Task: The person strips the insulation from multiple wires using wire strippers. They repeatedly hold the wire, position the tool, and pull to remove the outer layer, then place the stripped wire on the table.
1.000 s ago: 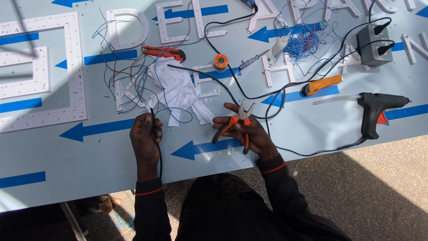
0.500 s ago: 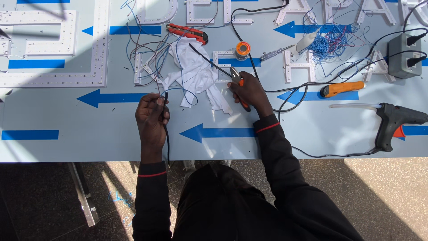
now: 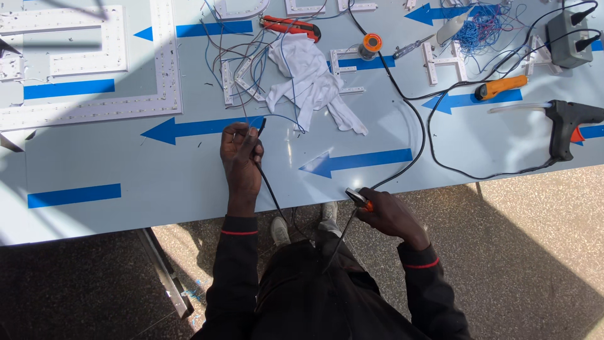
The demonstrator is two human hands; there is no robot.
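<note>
While the left hand (image 3: 241, 153) kept its grip closed on the black cable (image 3: 267, 189) near the white cloth (image 3: 313, 85), the right hand (image 3: 385, 214), clasping orange-handled pliers (image 3: 358, 199), had withdrawn from that cloth to the tabletop (image 3: 126, 182) edge.

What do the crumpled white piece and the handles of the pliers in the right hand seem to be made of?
White piece: soft woven or knit cloth, matte; it lies in limp folds. Pliers in the right hand: grey metal head, handles probably orange plastic or rubber sleeves, mostly hidden.
</note>
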